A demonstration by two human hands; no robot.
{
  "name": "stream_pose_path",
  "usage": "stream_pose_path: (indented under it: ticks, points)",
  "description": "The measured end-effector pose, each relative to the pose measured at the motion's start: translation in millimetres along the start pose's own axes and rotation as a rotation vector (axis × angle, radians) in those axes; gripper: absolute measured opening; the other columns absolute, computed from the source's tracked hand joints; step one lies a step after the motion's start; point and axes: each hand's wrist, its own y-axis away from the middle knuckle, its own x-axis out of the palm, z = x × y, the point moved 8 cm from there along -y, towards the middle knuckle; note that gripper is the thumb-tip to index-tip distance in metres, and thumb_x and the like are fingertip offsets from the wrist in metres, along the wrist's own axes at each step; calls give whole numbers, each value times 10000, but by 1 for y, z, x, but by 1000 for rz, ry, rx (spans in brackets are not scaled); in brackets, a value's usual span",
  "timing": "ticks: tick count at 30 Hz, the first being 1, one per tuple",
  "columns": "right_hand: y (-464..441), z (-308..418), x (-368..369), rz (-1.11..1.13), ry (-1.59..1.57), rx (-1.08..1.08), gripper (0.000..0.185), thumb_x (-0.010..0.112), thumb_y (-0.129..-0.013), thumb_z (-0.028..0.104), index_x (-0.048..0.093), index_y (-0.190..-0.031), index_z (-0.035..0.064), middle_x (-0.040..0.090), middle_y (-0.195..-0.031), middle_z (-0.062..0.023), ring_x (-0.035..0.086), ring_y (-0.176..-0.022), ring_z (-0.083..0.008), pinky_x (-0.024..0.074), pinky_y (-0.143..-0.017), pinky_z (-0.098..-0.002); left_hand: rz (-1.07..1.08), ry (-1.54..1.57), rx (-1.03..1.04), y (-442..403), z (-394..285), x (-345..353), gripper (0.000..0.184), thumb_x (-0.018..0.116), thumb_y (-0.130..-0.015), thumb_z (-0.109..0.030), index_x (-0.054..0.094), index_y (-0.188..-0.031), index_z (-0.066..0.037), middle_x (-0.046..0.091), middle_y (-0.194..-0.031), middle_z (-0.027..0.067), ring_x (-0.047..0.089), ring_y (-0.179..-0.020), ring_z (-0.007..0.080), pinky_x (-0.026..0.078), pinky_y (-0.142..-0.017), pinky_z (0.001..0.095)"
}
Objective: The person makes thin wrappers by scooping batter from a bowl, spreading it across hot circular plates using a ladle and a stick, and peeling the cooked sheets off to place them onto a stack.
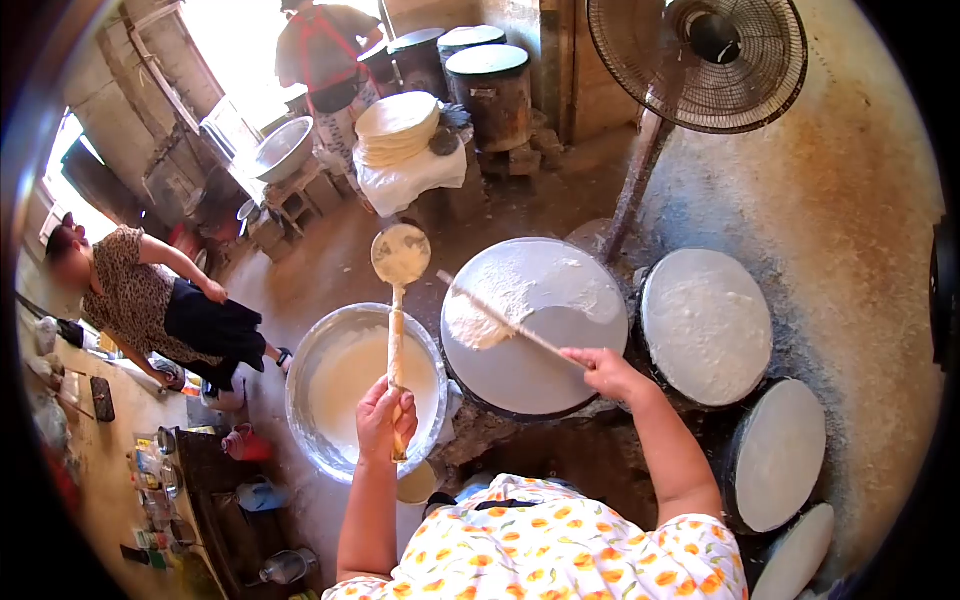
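My left hand (378, 418) is wrapped round the batter-smeared handle of a ladle (401, 256). The ladle points away from me, its round bowl beyond the rim of a large metal basin (306, 432) of pale batter (345, 375). In my right hand (606, 374) is a thin wooden stick (520, 330), slanting to the left over a round griddle (540, 385). White batter (490, 295) lies unevenly across the griddle's far and left parts, while its near part is bare grey. Whether the stick's edge touches the batter, I cannot tell.
More round griddles (706, 325) with pale sheets curve along my right. A fan (700, 50) stands at the back right. Stacked flatbreads (397, 130) and drums (490, 100) are behind. One person (160, 300) stands left, another (325, 60) at the back.
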Motion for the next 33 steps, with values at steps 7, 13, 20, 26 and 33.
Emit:
stream_pose_path:
  ticks: [7,13,20,26,33]
  points:
    - [45,-38,-28,154,21,243,595,426,-711,-84,587,-1244,124,674,-1080,-99,607,-924,-147,446,-842,-249,-78,-35,43,28,-2,-17,185,488,-920,-102,489,-1067,10,540,-724,66,419,-410,76,361,-327,204]
    - [8,-8,-6,132,13,39,599,426,-715,-73,573,-1258,134,667,-1086,-82,577,-873,-124,443,-791,-234,-66,4,56,35,2,-5,146,487,-921,-95,489,-1030,2,540,-725,66,422,-411,74,370,-328,204]
    - [70,-67,-51,121,-1,173,614,458,-716,-85,585,-1259,173,664,-997,-47,554,-798,-101,437,-724,-216,-162,-90,37,72,3,-19,198,493,-922,-98,484,-1090,7,537,-716,61,430,-408,77,377,-324,208]
    - [52,-40,1,103,-139,12,568,448,-742,-106,565,-1259,99,642,-1156,-89,580,-961,-117,427,-870,-235,-110,5,5,64,14,-12,172,487,-928,-85,486,-1073,7,537,-718,84,427,-417,87,384,-327,202]
    - [193,-66,1,-110,-249,325,500,506,-690,-42,638,-1163,57,670,-873,-6,555,-701,-42,438,-638,-185,9,-40,-33,56,-4,-33,259,513,-916,-92,493,-1150,18,545,-722,70,409,-413,64,369,-341,176]
